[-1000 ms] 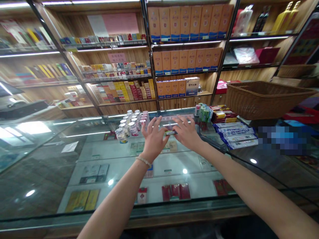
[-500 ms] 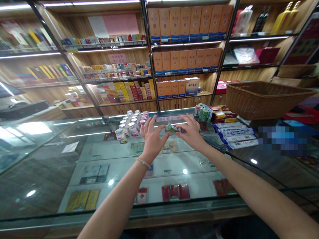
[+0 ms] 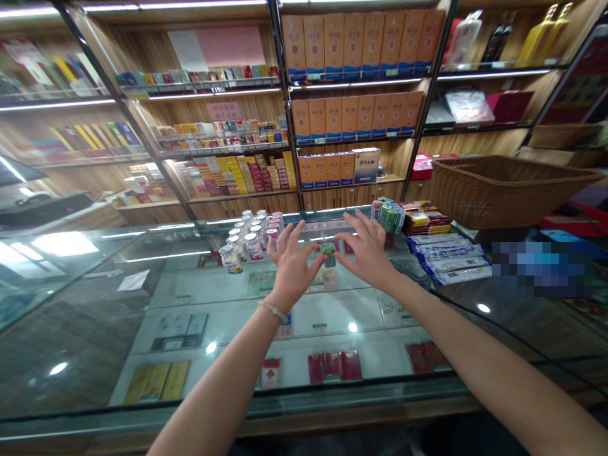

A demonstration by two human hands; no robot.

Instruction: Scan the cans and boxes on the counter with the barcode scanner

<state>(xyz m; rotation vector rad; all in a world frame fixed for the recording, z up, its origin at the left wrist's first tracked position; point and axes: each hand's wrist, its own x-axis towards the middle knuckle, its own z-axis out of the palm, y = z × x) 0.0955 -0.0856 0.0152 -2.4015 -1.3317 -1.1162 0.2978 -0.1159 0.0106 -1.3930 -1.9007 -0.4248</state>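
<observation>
Just above the frame's centre-right, the left hand [image 3: 294,263] pinches a small green canister [image 3: 327,252] by the fingers while the right hand [image 3: 368,256], fingers parted beside it, grips nothing, so a slack pinch could drop it onto the glass bench [image 3: 223,301].

"What sort of place?"

"A shop, judging by lit shelves [image 3: 213,94] stocked with rows of matching orange boxes [image 3: 353,44]."

"Any other signs?"

"A glass counter [image 3: 370,398], with red packs [image 3: 334,367] and small labels [image 3: 320,327] laid out inside."
</observation>
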